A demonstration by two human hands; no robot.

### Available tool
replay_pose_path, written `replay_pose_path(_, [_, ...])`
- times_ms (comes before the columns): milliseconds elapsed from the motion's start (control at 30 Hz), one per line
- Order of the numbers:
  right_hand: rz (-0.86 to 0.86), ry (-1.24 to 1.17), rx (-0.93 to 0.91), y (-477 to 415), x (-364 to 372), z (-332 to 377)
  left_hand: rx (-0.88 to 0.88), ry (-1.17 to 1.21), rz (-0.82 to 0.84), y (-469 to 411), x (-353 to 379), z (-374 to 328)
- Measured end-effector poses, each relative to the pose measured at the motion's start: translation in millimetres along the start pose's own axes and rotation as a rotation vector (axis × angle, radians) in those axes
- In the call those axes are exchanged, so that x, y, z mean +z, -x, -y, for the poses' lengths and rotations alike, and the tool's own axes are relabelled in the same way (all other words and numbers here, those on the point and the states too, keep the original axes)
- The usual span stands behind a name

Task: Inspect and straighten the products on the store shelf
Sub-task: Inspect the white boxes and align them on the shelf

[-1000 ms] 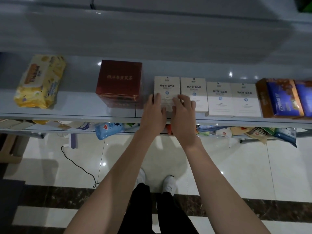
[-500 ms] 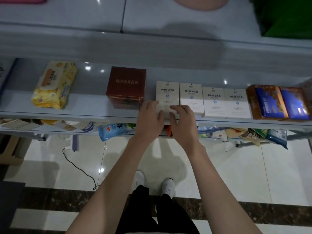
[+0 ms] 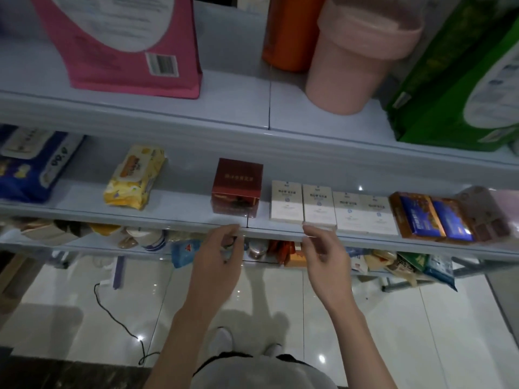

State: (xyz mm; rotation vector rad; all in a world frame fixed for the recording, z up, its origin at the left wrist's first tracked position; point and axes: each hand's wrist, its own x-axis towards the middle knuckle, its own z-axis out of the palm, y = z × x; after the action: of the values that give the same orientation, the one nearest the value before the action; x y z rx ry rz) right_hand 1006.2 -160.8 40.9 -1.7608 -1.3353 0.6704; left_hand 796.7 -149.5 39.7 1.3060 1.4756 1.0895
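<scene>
white boxes [image 3: 334,209] beside the red box [image 3: 237,186] seem lined up; it may be gripped next by the loose, empty left hand [image 3: 222,256] and right hand [image 3: 325,254].

Four white boxes [image 3: 332,210] flat on middle shelf [image 3: 168,220].

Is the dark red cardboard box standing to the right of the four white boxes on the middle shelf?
No, the dark red cardboard box stands at the left end of the row of four white flat boxes, and the blue packets lie at the right end.

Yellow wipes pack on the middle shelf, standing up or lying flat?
Lying flat: the yellow wipes pack rests on the shelf, label side up.
</scene>
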Motion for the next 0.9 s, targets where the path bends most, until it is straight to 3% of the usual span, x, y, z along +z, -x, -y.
replay_pose_path(467, [-0.013, 0.071, 0.044, 11, -11, -18, -0.078, -0.051, -0.030, 2, -13, 25])
replay_pose_path(900, [-0.041, -0.052, 0.086, 3, -109, -93, -0.075, -0.143, 0.020, 23, 102, -3])
